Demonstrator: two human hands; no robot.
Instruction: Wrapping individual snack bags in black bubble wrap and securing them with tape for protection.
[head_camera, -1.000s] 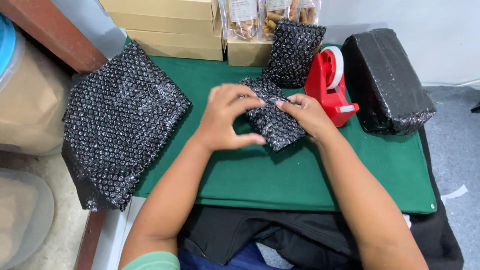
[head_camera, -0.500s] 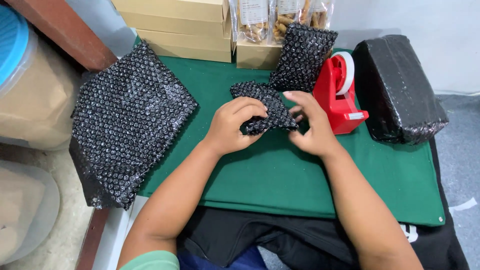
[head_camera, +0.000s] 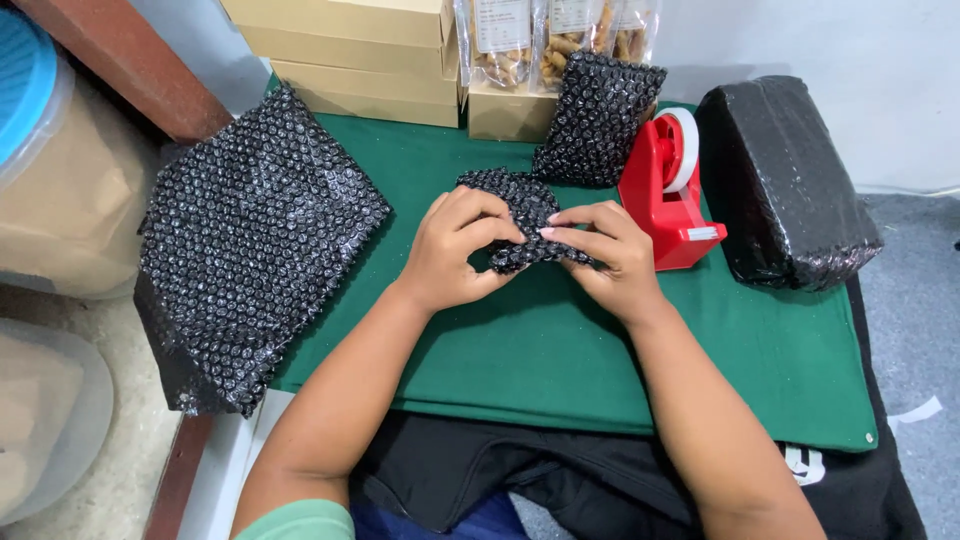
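Observation:
Both of my hands grip a small packet wrapped in black bubble wrap (head_camera: 515, 200) on a green mat (head_camera: 560, 350). My left hand (head_camera: 455, 250) pinches its left side with fingers curled over the top. My right hand (head_camera: 605, 250) presses the wrap down on the right side. The packet's lower part is hidden under my fingers.
A stack of black bubble wrap sheets (head_camera: 250, 250) lies at the left. A red tape dispenser (head_camera: 668, 190) stands right of my hands, a black wrapped parcel (head_camera: 785, 180) beyond it. Another bubble-wrapped packet (head_camera: 598, 115), cardboard boxes (head_camera: 360, 50) and snack bags (head_camera: 520, 40) sit at the back.
The hands have folded the bubble wrap tighter around the packet and drawn closer together over it. The camera view shifted slightly.

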